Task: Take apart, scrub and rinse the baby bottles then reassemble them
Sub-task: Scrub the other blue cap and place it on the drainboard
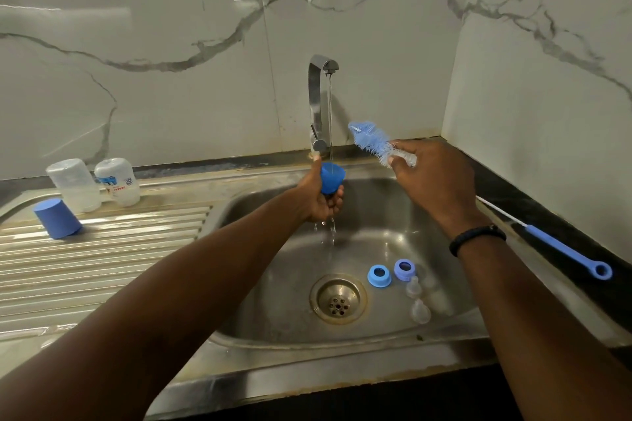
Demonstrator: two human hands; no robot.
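My left hand (321, 200) grips a blue bottle cap (331, 177), mouth up, under the running stream from the tap (319, 102); water spills from below the hand. My right hand (432, 178) holds a blue bottle brush (371, 142) by the upper end of its stem, bristles pointing toward the tap, just right of the stream; its long blue handle (567, 255) sticks out behind my wrist. In the sink basin (280, 270) lie two blue screw rings (379, 275) (405, 269) and two clear teats (413, 287) (420, 311). Two clear bottles (73, 184) (118, 181) and another blue cap (57, 218) stand upside down on the drainboard.
The steel drainboard (102, 267) stretches left of the basin. The drain (338, 299) sits in the basin's middle. A marble wall rises behind, with a corner wall on the right, and a dark counter strip (547, 215) runs along the sink's right edge.
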